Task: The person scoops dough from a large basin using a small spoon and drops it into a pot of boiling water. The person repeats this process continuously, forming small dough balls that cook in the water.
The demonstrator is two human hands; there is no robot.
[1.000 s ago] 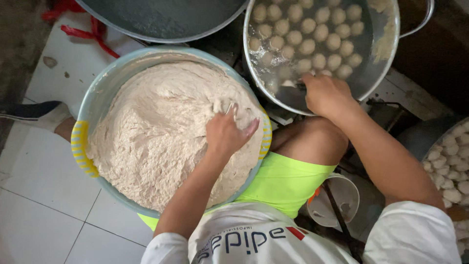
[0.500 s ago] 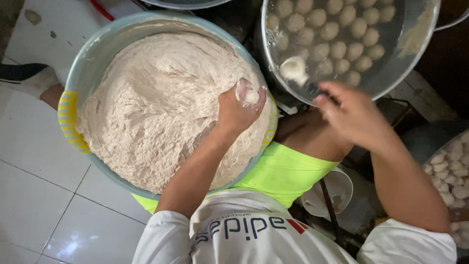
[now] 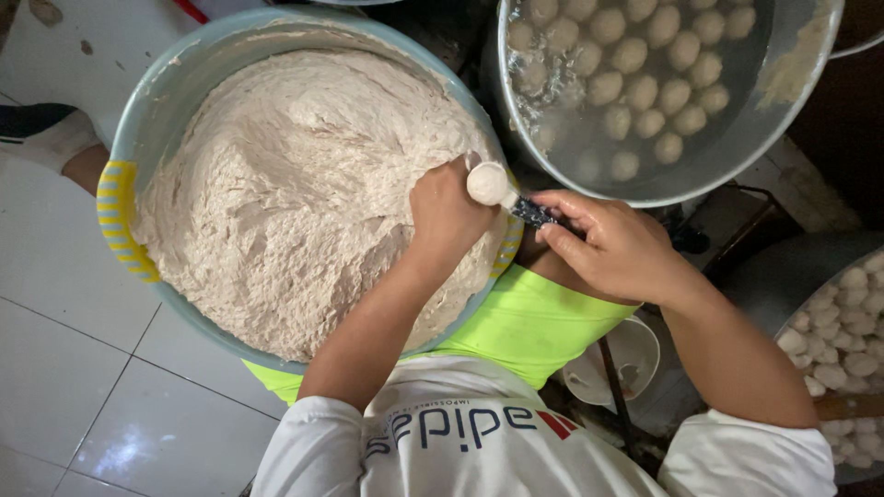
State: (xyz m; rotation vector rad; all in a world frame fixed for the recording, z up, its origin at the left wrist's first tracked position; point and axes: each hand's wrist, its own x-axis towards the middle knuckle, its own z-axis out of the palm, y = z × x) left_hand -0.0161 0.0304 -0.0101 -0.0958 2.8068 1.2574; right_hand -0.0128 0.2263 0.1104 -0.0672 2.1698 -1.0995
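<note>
over the big blue basin (image 3: 175,83) of pale paste (image 3: 295,193), the left hand (image 3: 448,213) is curled shut, squeezing a ball of paste (image 3: 488,182) out at its top. just right, the right hand (image 3: 612,247) pinches a dark-handled spoon (image 3: 534,212) against that ball, below the metal pot (image 3: 737,138) of floating balls (image 3: 645,55).

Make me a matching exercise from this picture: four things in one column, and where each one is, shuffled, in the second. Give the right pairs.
Things
1. paste
2. round balls
3. spoon
4. left hand

Places
A. floating in water in the metal pot
B. filling the big blue tub
C. pressed into the paste at the tub's rim
D. held in the right hand, a lump on its bowl

Pairs: 1-B, 2-A, 3-D, 4-C
</note>
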